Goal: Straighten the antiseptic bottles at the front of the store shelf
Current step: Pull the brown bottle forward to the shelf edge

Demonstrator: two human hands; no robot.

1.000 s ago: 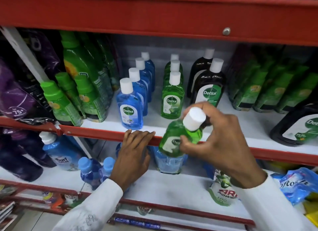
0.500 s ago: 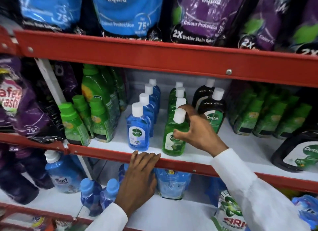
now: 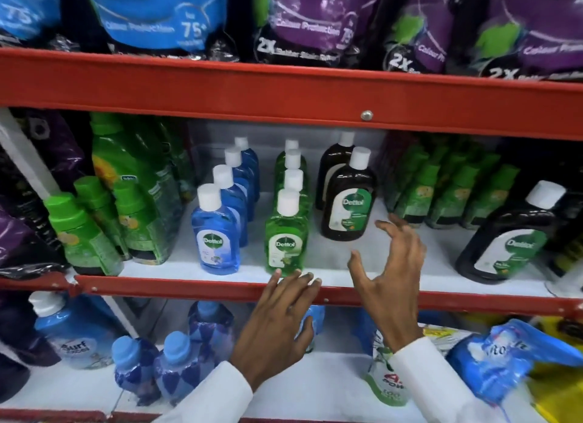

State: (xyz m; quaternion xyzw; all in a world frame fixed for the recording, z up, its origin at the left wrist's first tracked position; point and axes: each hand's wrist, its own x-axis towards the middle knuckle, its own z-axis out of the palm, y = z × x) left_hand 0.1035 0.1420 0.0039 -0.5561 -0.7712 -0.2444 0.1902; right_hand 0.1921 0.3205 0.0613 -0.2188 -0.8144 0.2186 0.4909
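On the middle shelf (image 3: 331, 273) stand three rows of antiseptic bottles with white caps. The front blue bottle (image 3: 215, 233) is upright at the left, the front green bottle (image 3: 285, 238) upright beside it, and the front brown bottle (image 3: 348, 198) sits farther back to the right. My left hand (image 3: 277, 325) rests with its fingertips on the red shelf lip (image 3: 189, 288), just below the green bottle. My right hand (image 3: 389, 274) hovers with fingers spread, holding nothing, in front of and right of the brown bottle.
Green bottles (image 3: 85, 230) crowd the shelf's left side and green pouches (image 3: 441, 189) the right. A large brown bottle (image 3: 511, 233) leans at the far right. Detergent pouches (image 3: 315, 22) fill the shelf above; blue bottles (image 3: 176, 362) and packets (image 3: 498, 356) lie below.
My right hand set the green bottle upright at the front of its row, let go, and drew back to the right. My left hand stayed on the shelf lip. The view tilted upward.
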